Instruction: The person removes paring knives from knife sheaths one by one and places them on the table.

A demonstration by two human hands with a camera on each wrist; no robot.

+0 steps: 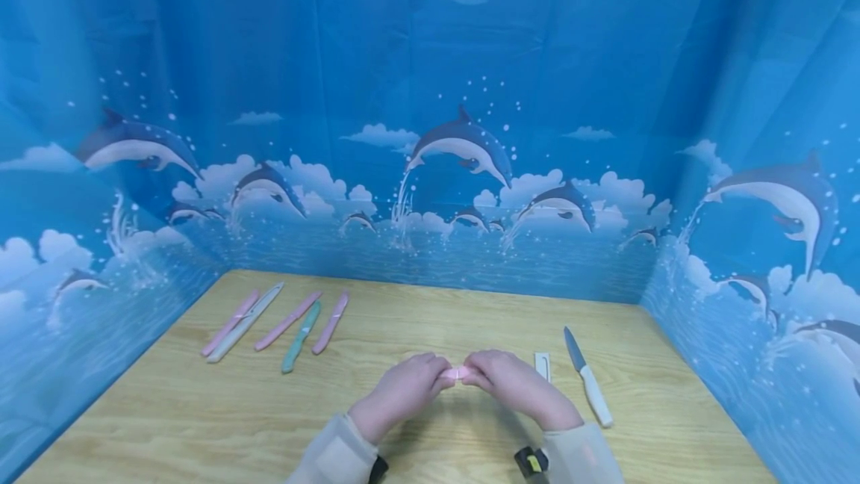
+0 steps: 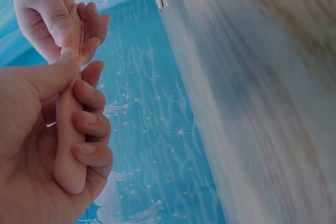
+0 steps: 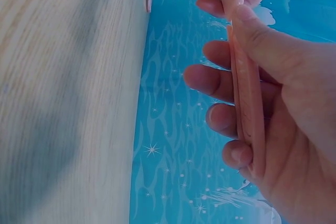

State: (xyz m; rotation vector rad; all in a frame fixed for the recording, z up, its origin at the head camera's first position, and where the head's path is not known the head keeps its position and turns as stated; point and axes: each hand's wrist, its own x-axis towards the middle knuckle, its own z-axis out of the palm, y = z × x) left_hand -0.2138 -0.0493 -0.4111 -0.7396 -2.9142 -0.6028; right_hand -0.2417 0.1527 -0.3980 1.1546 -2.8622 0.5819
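A pink sheathed knife (image 1: 459, 373) is held between both hands above the middle of the wooden table. My left hand (image 1: 408, 388) grips its rounded handle (image 2: 71, 156), with the fingers curled around it in the left wrist view. Its flat pink sheath (image 3: 249, 108) lies in my right hand (image 1: 517, 385), pinched near the handle end by the thumb. The thumbs meet close to the joint between handle and sheath. The blade is hidden. Right of my right hand, a white-handled knife (image 1: 594, 396) with a bare dark blade lies beside a white sheath (image 1: 543, 364), partly covered by that hand.
At the table's left lie several sheathed knives: a white one (image 1: 245, 323), a green one (image 1: 300, 338), and pink ones, such as the pink knife (image 1: 330, 323) nearest the middle. A blue dolphin-print curtain (image 1: 430, 260) encloses the table (image 1: 222, 409) at the back and sides.
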